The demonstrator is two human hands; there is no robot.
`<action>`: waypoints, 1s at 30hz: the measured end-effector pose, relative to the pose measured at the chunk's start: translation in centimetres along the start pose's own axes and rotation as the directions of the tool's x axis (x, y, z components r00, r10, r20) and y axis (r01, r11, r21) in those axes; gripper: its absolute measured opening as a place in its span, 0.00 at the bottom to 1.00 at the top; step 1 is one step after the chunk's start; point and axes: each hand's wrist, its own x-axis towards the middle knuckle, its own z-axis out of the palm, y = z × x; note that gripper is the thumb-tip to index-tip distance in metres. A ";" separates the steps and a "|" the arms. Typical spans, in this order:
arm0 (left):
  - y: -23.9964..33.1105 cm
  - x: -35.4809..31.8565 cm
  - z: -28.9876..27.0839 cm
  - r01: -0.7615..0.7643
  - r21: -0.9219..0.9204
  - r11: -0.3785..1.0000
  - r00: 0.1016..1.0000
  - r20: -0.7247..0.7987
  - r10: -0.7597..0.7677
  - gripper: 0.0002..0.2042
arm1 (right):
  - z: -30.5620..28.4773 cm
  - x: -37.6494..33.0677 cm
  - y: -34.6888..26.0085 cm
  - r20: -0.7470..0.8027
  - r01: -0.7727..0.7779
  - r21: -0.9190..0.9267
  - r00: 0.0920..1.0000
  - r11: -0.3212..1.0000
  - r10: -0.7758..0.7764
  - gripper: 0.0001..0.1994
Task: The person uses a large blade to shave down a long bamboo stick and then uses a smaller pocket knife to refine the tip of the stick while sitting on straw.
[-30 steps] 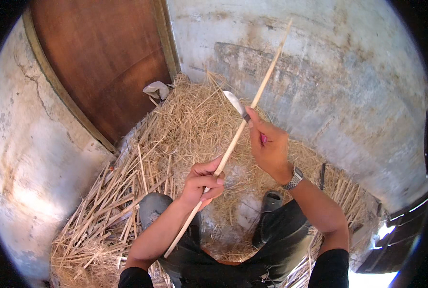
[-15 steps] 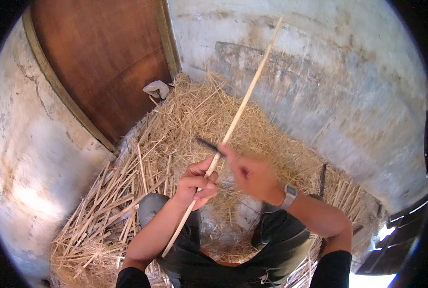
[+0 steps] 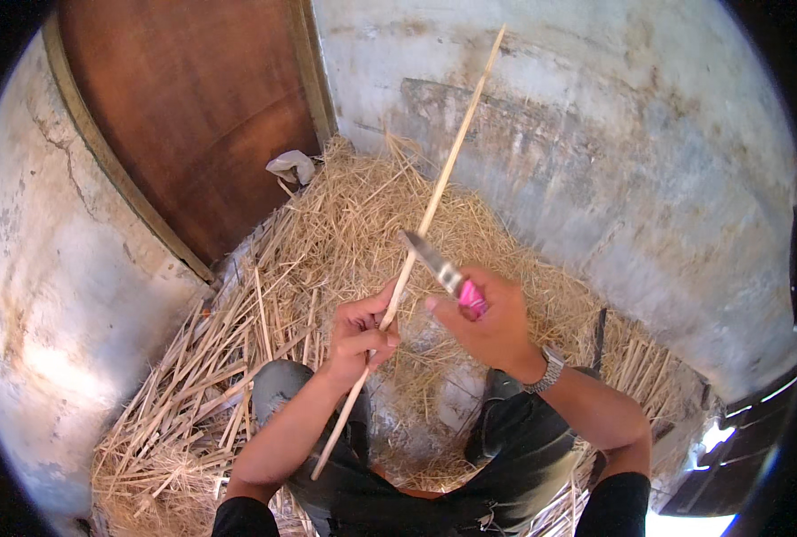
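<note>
A long, pale bamboo strip (image 3: 453, 152) slants from above my left thigh up toward the far wall. My left hand (image 3: 360, 337) is closed around its lower part, the fingers wrapped about it. In my right hand (image 3: 492, 320) is a knife (image 3: 434, 263) with a pink handle, gripped in the fist. Its dark blade lies across the strip a little beyond my left hand, touching or nearly touching it. A metal-banded watch sits on my right wrist.
Shavings (image 3: 345, 215) are heaped on the floor ahead, against the stained wall (image 3: 595, 161). Many cut strips (image 3: 197, 389) lie at my left. A brown door (image 3: 193, 107) stands far left, with a whitish bag (image 3: 291, 166) at its foot. My bent knees flank the work.
My right hand has turned over, showing the knife's pink handle and more of its blade. The strip's far end has swung slightly left.
</note>
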 end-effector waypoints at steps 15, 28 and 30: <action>-1.4 -0.2 0.9 0.064 -0.008 0.998 0.984 -0.168 -0.065 0.30 | 1.9 -0.6 1.2 0.260 0.072 0.063 0.962 0.995 -0.086 0.08; 0.8 -0.1 0.9 0.167 0.008 0.986 0.978 -0.127 -0.165 0.27 | -0.8 1.2 2.6 0.038 0.001 0.119 0.999 0.993 -0.006 0.11; 0.6 -0.1 1.1 0.176 0.081 0.981 0.978 -0.130 -0.165 0.26 | -1.0 1.2 2.3 0.049 0.005 0.074 0.999 0.997 -0.008 0.12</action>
